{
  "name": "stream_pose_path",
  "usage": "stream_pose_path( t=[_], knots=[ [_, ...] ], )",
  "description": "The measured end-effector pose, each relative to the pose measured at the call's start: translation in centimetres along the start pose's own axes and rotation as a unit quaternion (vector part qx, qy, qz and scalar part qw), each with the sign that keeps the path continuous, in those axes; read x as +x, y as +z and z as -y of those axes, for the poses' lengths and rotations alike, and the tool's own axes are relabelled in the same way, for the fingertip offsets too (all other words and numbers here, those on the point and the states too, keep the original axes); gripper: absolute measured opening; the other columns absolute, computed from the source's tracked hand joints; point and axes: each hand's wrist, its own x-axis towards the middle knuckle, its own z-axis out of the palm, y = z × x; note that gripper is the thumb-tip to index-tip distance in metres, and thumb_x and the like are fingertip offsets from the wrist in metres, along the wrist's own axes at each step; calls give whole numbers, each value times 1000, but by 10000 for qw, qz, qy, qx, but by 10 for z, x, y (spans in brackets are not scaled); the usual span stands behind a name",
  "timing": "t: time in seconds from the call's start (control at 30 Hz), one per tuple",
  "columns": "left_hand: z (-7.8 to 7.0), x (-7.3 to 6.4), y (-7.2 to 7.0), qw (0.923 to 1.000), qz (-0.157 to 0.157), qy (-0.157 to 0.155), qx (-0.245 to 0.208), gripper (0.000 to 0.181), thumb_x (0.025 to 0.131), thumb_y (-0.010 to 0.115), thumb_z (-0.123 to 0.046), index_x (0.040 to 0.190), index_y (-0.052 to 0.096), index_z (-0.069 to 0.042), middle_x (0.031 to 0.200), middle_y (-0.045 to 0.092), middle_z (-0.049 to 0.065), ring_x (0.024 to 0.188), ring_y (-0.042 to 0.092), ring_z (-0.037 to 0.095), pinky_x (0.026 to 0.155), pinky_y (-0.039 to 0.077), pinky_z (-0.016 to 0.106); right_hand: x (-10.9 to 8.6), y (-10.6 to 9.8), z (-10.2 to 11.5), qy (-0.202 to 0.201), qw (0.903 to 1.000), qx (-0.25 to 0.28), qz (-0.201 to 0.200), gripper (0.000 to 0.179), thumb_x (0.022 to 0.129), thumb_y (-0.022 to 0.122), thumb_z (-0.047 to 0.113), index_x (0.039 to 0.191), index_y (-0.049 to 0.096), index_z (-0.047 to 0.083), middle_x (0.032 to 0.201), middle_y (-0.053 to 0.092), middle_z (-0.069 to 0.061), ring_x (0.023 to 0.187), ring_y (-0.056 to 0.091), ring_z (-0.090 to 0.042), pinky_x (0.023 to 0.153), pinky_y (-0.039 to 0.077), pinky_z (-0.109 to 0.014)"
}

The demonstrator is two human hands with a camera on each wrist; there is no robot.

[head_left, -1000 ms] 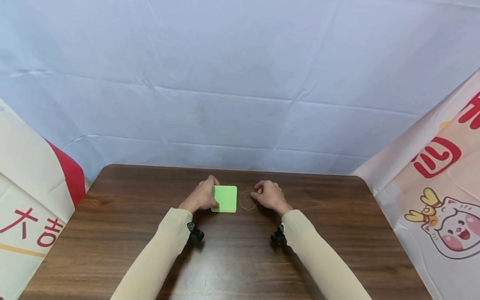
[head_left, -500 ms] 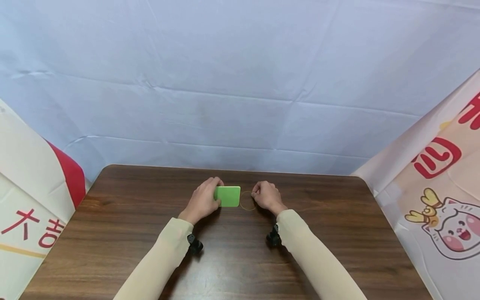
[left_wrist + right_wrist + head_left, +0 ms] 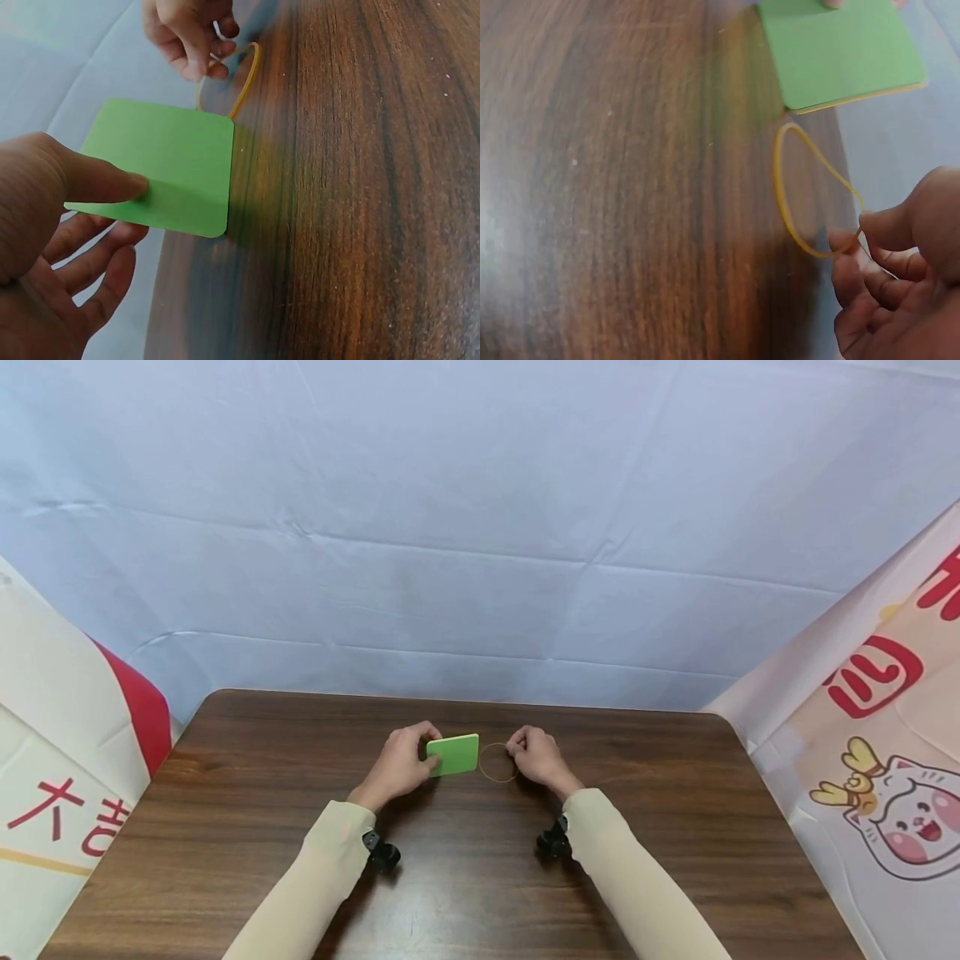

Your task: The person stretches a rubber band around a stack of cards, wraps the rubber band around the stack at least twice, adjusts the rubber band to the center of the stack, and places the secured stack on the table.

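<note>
My left hand (image 3: 401, 762) pinches a thin stack of green square cards (image 3: 176, 157) by its left side, thumb on the front face and fingers behind. The stack is tilted up on edge above the table, and a yellowish layer shows along its edge in the right wrist view. A yellow rubber band (image 3: 780, 184) hangs as a loose loop from my right hand (image 3: 538, 756), pinched between thumb and index finger. The loop's free end lies close beside the right edge of the green cards (image 3: 453, 755).
Both hands are over the far part of a dark wooden table (image 3: 480, 877). A pale cloth backdrop (image 3: 450, 568) rises behind its far edge. Printed banners hang at the left (image 3: 67, 735) and right (image 3: 892, 735). Black wrist cameras sit under both sleeves.
The green cards have gone from facing up to tilted on edge, turned by my left hand. The right hand with the rubber band has shifted only slightly.
</note>
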Motion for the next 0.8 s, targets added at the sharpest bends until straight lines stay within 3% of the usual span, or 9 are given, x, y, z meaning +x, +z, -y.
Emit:
stream_pose_path(
  t=[0.27, 0.4, 0.63, 0.8],
  knots=[
    [0, -1, -2, 9999, 16, 89, -83, 20, 84, 79, 1, 95, 66, -10, 89, 68, 1, 77, 63, 15, 72, 56, 35, -8, -9, -8, 494, 9938, 981, 160, 10, 99, 66, 12, 101, 70, 3, 88, 67, -12, 75, 59, -22, 67, 48, -33],
    [0, -2, -3, 9998, 31, 86, -182, 19, 84, 79, 1, 95, 66, -8, 88, 68, 3, 77, 64, 16, 72, 57, 35, -11, -11, -10, 686, 9910, 1072, 419, 16, 95, 72, 15, 103, 72, 1, 86, 69, -9, 77, 61, -20, 70, 50, -32],
    [2, -3, -2, 9986, 25, -113, -520, 17, 85, 80, 2, 97, 69, -4, 89, 68, 6, 78, 64, 16, 72, 57, 33, -13, -14, -14, 477, 9913, 995, 723, 10, 94, 74, 12, 91, 76, 3, 82, 70, -6, 72, 57, -18, 68, 46, -29],
    [6, -4, -1, 9968, 19, -198, -771, 15, 87, 78, 1, 99, 69, -2, 89, 68, 7, 78, 64, 17, 70, 57, 33, -21, -19, -11, 260, 9866, 1321, 923, 19, 99, 68, 18, 95, 74, 1, 88, 68, -7, 78, 57, -23, 71, 48, -34]
  ],
)
